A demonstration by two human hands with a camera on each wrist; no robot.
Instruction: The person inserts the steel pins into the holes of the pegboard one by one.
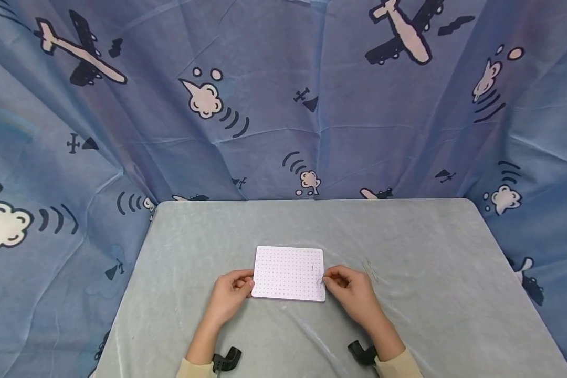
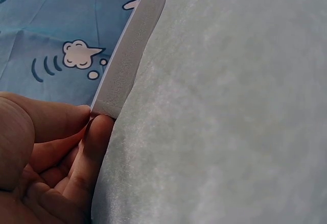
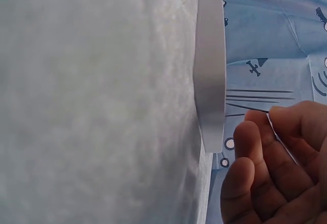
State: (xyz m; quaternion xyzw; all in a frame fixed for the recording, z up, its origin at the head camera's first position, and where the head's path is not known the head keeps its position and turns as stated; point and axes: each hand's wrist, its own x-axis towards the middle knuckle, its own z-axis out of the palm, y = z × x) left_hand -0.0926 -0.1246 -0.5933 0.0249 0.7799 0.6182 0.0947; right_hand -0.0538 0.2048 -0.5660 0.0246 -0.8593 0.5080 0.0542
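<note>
A white perforated board (image 1: 283,273) lies on the table, its face dotted with rows of small holes. At its left edge my left hand (image 1: 229,295) pinches the board between thumb and fingers, seen closer at the board's corner (image 2: 122,60) in the left wrist view. Several thin needles (image 3: 263,91) stand upright from the right part of the board. Beside them my right hand (image 1: 353,293) pinches another thin needle (image 3: 250,107) between thumb and index finger, its lower end at the board's surface. Whether that end sits in a hole, I cannot tell.
Several loose thin needles (image 1: 371,270) lie on the table to the right of the board, just beyond the right hand. Grey-green cloth covers the table (image 1: 193,236). A blue patterned curtain (image 1: 264,105) hangs behind and at both sides.
</note>
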